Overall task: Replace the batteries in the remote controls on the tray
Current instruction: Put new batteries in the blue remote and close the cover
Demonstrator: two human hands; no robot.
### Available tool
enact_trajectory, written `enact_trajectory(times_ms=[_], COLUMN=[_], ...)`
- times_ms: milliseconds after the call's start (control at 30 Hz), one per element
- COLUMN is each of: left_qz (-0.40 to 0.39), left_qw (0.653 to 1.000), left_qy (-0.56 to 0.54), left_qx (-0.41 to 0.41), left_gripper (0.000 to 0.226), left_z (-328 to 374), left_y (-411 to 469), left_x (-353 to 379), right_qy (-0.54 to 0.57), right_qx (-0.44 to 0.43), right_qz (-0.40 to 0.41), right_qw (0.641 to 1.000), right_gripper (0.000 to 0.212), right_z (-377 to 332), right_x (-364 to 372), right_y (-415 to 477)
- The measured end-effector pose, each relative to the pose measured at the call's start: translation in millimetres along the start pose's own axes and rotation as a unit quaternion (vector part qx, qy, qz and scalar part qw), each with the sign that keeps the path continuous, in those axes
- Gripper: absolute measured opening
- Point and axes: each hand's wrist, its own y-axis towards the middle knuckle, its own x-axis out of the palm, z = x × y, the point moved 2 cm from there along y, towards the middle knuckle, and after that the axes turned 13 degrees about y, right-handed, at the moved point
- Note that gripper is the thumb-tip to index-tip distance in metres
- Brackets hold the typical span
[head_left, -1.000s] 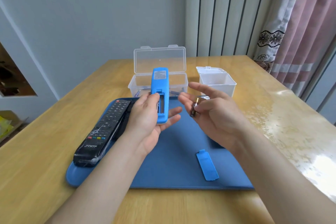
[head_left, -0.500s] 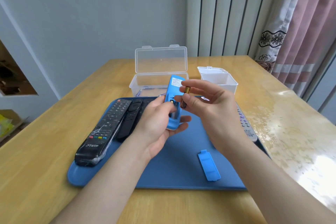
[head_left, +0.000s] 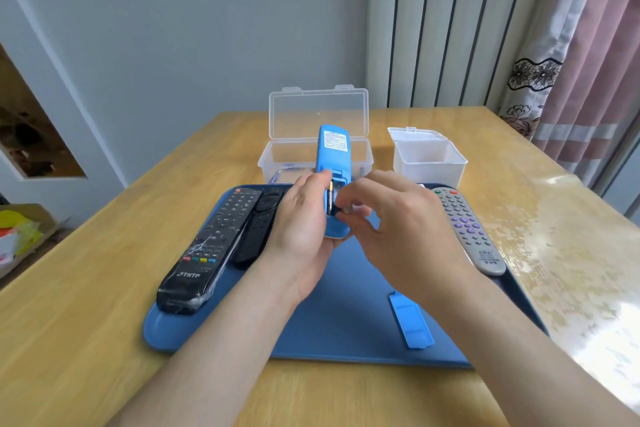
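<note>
One small blue plastic lid (head_left: 411,321) lies loose on the blue tray (head_left: 346,329), so the slot is open. My left hand (head_left: 304,232) grips the long blue remote (head_left: 330,156) above the tray to steady it. My right hand (head_left: 398,236) pinches a small battery (head_left: 347,208) at the slot. Behind, a clear open box (head_left: 318,114) sits on the wooden table (head_left: 86,305) by a grey wall (head_left: 173,45).
</note>
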Motion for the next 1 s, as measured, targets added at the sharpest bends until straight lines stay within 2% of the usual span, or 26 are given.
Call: enact_trajectory(times_ms=[167,333,500,767,833,900,933,1000], left_qz=[0.006,0.025,0.007,-0.051,-0.070,-0.081,-0.080,-0.091], left_qw=[0.999,0.998,0.998,0.997,0.996,0.994,0.994,0.993], left_qy=[-0.031,-0.046,-0.050,-0.018,-0.023,-0.026,-0.025,-0.014], left_qx=[0.013,0.024,0.044,0.054,0.059,0.064,0.067,0.075], left_gripper=[0.032,0.033,0.031,0.033,0.038,0.039,0.039,0.041], left_z=[0.1,0.1,-1.8,-2.4,-1.7,-0.1,0.6,1.8], left_y=[0.3,2.7,1.1,-2.3,-1.8,-1.4,-0.9,-1.0], left_x=[-1.4,-4.2,-0.9,3.2,3.5,2.8,2.0,1.5], right_qy=[0.012,0.039,0.103,0.115,0.170,0.229,0.258,0.353], right_qx=[-0.010,-0.009,0.053,0.118,0.162,0.232,0.279,0.370], right_qz=[-0.012,-0.019,0.001,0.009,0.021,0.052,0.067,0.070], right_qw=[1.000,0.999,0.993,0.986,0.972,0.944,0.923,0.857], right_gripper=[0.006,0.010,0.014,0.012,0.007,0.024,0.033,0.045], right_z=[1.2,-0.5,7.0,13.9,11.7,9.9,10.1,11.7], right_x=[0.8,5.3,4.6,2.0,1.9,3.2,3.7,4.8], right_y=[1.5,0.9,-1.1,-0.2,-1.2,-3.0,-3.3,-2.8])
